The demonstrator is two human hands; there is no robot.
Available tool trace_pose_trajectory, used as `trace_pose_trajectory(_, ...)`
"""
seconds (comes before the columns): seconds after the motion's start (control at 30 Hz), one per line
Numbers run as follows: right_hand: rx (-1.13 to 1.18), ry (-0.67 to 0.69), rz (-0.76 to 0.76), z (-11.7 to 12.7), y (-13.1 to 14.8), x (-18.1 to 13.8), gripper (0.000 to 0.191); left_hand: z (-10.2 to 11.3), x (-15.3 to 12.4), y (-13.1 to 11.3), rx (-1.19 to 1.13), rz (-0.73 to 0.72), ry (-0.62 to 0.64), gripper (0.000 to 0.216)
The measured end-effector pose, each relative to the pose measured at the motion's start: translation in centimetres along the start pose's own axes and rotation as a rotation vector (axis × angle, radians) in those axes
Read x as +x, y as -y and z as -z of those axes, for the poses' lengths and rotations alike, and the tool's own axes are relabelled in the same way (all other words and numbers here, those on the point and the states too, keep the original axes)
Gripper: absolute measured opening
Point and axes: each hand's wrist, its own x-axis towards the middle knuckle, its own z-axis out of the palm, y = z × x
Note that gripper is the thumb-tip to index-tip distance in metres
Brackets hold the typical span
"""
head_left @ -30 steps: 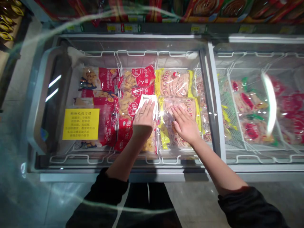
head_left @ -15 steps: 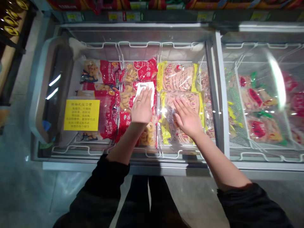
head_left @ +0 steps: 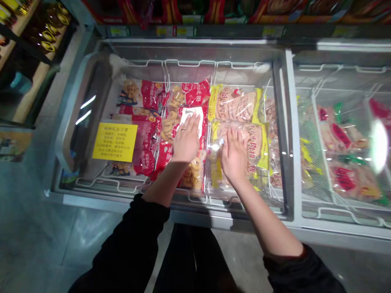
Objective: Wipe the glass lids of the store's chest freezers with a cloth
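A glass lid (head_left: 146,51) covers a chest freezer, and both hands rest on it. My left hand (head_left: 187,139) lies flat, fingers stretched out, over a white sheet (head_left: 198,116) that looks like a tissue or paper. Below it, under the glass, are red snack bags (head_left: 166,154) with ring-shaped pieces. To the right, my right hand (head_left: 234,156) is also laid flat on the glass, above yellow-edged packs of pink meat slices (head_left: 258,142). No object shows in it. What lies under its palm is hidden.
A yellow notice (head_left: 115,142) is on the left part of the lid, near the rounded grey frame (head_left: 65,134). White wire baskets (head_left: 210,199) divide the freezer. A second section (head_left: 342,154) with more packs is at right. Shelves with bottles (head_left: 45,36) stand at upper left.
My right hand has slid left across the glass and turned so its fingers point more straight ahead. My left hand stays over the white sheet. The whole view has shifted and tilted slightly.
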Motion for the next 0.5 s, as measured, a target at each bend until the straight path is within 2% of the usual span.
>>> trace_pose_trajectory(0.1, 0.005, -0.030, -0.006, -0.2, 0.7, -0.2, 0.065, 0.4, -2.4, 1.2, 0.022, 0.102, 0.014, 0.073)
trace_pose_trajectory(0.23, 0.041, -0.029, 0.096, -0.3, 1.2, -0.5, 0.066, -0.6, -5.0, -0.2, 0.044, 0.089, 0.051, 0.072)
trace_pose_trajectory(0.37, 0.042, 0.008, 0.214, -0.3, 1.3, -0.6, 0.065, -1.1, -3.1, -1.7, 0.039, -0.005, 0.081, 0.070)
trace_pose_trajectory(0.5, 0.036, 0.008, 0.264, -0.3, 1.1, -0.7, 0.066, 0.2, 0.2, 0.2, 0.025, -0.043, 0.040, 0.072)
